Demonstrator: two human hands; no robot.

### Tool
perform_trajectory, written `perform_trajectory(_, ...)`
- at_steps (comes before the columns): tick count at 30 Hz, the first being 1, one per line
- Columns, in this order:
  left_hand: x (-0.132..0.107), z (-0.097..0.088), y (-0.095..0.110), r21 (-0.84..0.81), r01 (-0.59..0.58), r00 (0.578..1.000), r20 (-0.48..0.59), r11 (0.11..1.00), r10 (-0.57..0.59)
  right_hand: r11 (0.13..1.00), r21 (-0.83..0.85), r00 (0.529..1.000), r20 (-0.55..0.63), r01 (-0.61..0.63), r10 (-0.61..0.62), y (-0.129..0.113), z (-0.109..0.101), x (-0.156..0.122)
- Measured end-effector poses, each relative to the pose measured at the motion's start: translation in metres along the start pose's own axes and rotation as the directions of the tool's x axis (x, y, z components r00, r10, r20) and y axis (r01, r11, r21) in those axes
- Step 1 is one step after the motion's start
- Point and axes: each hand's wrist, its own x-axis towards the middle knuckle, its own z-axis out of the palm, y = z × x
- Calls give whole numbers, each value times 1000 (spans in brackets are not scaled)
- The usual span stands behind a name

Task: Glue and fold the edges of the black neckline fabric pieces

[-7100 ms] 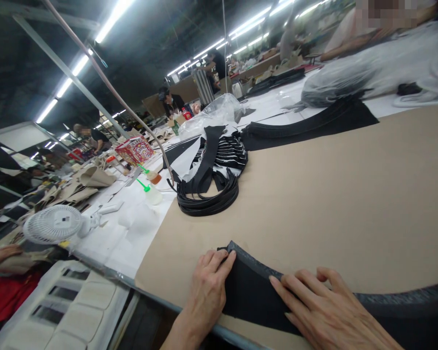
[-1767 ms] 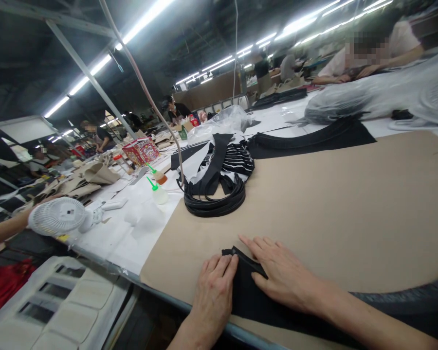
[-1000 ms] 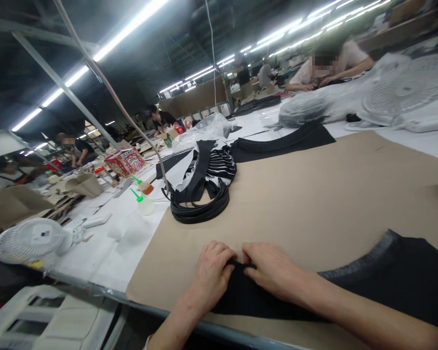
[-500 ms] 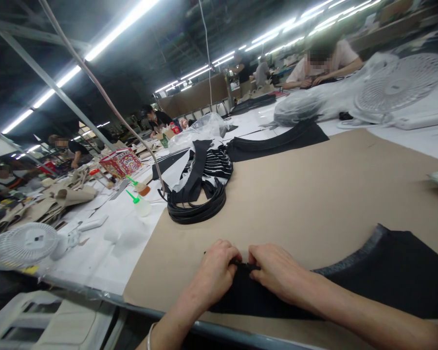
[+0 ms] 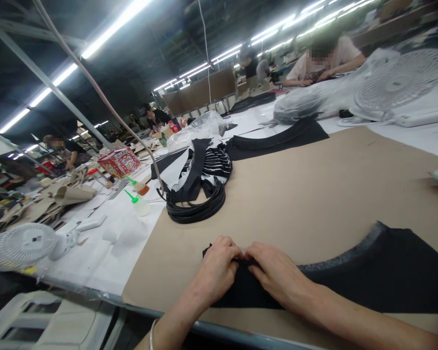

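A black fabric piece [image 5: 379,272] with a curved, greyish upper edge lies along the front of the brown paper sheet [image 5: 284,199]. My left hand [image 5: 221,267] pinches that edge near the piece's left end, its fingers closed on the cloth. Right beside it, my right hand [image 5: 273,267] grips the same edge between thumb and fingers. The two hands' fingertips almost meet, and they hide the stretch of edge between them. Part of the fabric's middle is covered by my right forearm.
Beyond my hands lie a coil of black strips [image 5: 197,206] and a curved black piece [image 5: 277,141]. Green-tipped bottles [image 5: 141,206], a white fan [image 5: 25,243] and a red patterned box [image 5: 119,163] stand leftward. Another fan [image 5: 397,82] is at right. A co-worker [image 5: 324,63] leans over the table behind.
My right hand has shifted slightly left, closer to my left hand. The black fabric has moved a little up and left, with more of its left tip showing.
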Motion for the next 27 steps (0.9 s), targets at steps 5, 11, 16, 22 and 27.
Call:
perform_trajectory(5,4,-2,-2,-7,-20,1000,12,1000,20,999,-1,999,-37,33,-33,5,3,0)
perform_trajectory(11,6,-1,-4,-3,-53,999,1,999,53,999,9,997,-61,48,-47,5,0,1)
perform_trajectory(16,1,5,-9,18,-90,995,-36,996,90,994,17,991,-84,106,-104,8,1,-3)
perform_trajectory(22,-13,20,-15,102,-150,982,-98,983,160,963,-116,961,-107,242,-255,16,7,-7)
perform_trajectory(27,-27,33,-17,164,-192,964,-154,968,217,907,-248,917,-125,341,-380,21,10,-6)
